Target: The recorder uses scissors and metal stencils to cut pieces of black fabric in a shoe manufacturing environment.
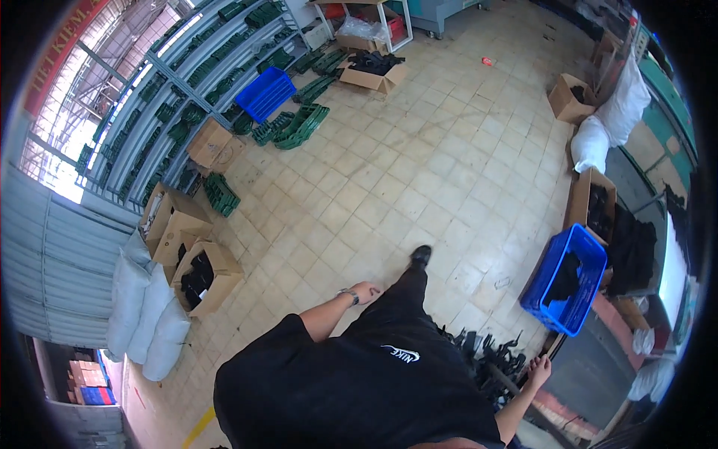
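Note:
My left hand (366, 292), with a metal wristwatch (348, 295) on the wrist, hangs beside my left thigh over the tiled floor. It is loosely open, and nothing shows in it. Out to my right side, my right hand (539, 370) is held away from the body with its fingers loosely bent. That hand also looks bare of any object. It is nearest to a blue plastic crate (532, 298) with black material (566, 277) inside, and does not touch it. A pile of black strap-like parts (486, 358) lies between my body and that hand.
Metal shelving (217, 67) with green parts stands far left. Green parts (301, 126), an upturned blue crate (265, 94) and cardboard boxes (215, 275) sit before it. White sacks (153, 322) stand at left, others (591, 144) at right. One dark shoe (421, 257) steps forward on tiles.

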`<state>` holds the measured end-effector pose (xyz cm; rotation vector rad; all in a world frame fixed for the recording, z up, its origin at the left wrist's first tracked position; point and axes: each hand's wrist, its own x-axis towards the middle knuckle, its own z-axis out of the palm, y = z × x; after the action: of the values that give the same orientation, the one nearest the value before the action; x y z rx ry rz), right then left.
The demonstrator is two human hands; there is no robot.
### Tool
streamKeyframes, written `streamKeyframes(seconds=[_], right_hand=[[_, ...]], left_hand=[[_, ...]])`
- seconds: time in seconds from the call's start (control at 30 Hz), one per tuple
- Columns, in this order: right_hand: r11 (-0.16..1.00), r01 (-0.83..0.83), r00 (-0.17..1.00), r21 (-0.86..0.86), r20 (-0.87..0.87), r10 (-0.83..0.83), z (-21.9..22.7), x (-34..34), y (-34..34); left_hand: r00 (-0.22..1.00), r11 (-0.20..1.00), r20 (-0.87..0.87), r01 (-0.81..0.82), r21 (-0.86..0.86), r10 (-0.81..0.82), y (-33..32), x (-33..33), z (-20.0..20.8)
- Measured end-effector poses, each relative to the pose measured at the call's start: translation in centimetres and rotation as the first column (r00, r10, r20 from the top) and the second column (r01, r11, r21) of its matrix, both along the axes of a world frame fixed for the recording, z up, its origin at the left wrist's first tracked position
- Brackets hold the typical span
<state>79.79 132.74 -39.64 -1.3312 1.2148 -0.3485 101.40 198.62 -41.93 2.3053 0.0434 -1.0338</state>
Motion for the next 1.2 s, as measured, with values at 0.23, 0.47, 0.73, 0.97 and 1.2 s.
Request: streamKeyframes(seconds=[0.23,0.47,0.73,0.97,1.2], right_hand=[[0.926,0.092,0.971,0.365,0.172,-0.164,-6.1,2.7,5.5],[0.859,-0.493,0.758,-0.141,-0.553,0.344,-2.0,13.1,18.1],[0.989,0.147,0.868,-0.024,-0.477,-0.14,6.3,11.1,14.0],[0.962,0.243,0.826,0.121,-0.546,-0.14,1.0,6.7,18.2],[0.648,0.615,0.778,0.449,-0.479,-0.407,-4.3,1.7,16.6]], left_hand=[[0.906,0.949,-0.292,-0.312,0.032,0.308,-1.5,12.2,1.4],[0.848,0.923,-0.382,-0.383,0.035,0.366,-4.6,26.7,2.2],[0.966,0.995,-0.248,0.088,0.051,-0.073,-23.4,49.2,2.4],[0.976,0.982,-0.125,0.164,-0.098,-0.176,-41.8,53.0,5.0],[0.863,0.908,-0.312,0.42,0.004,-0.398,-53.9,39.4,3.7]])
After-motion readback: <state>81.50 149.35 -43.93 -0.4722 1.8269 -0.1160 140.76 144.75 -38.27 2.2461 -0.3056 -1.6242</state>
